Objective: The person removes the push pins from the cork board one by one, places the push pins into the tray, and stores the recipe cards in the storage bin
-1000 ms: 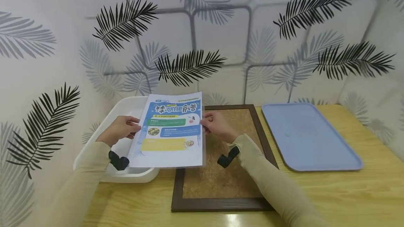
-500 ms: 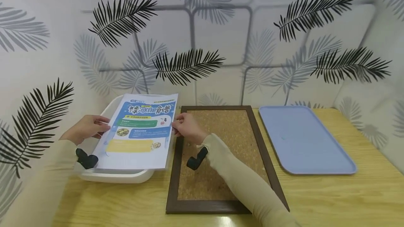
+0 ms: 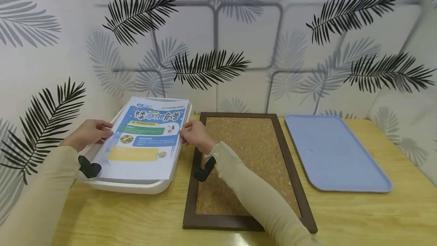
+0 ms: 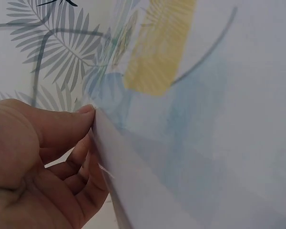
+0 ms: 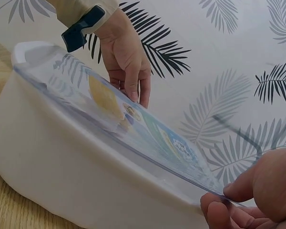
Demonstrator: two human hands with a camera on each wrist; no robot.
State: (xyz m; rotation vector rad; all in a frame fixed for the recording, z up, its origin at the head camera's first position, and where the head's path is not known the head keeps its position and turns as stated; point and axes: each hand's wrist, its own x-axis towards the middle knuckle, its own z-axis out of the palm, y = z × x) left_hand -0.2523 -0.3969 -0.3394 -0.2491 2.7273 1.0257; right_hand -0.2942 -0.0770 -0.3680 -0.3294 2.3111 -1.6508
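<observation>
A printed poster sheet (image 3: 136, 168) with blue, green and yellow panels and a clear glossy plastic layer lies over the mouth of a white plastic bin (image 3: 136, 188). My left hand (image 3: 89, 134) pinches its left edge between thumb and fingers, plain in the left wrist view. On the opposite edge my right hand (image 3: 197, 136) pinches the sheet, its thumb on top in the right wrist view. That view also shows the sheet sloping along the bin's rim, near or touching it. Most of the bin's inside is hidden under the sheet.
Right of the bin, a dark brown frame with a cork-like panel (image 3: 246, 147) lies on the wooden table (image 3: 368, 219). My right forearm crosses it. Farther right lies a light blue tray (image 3: 338, 155). A leaf-patterned wall (image 3: 249, 82) rises behind.
Both hands have carried the poster sheet left, off the frame's edge and over the white bin, and lowered it slightly. The frame and tray have stayed in place.
</observation>
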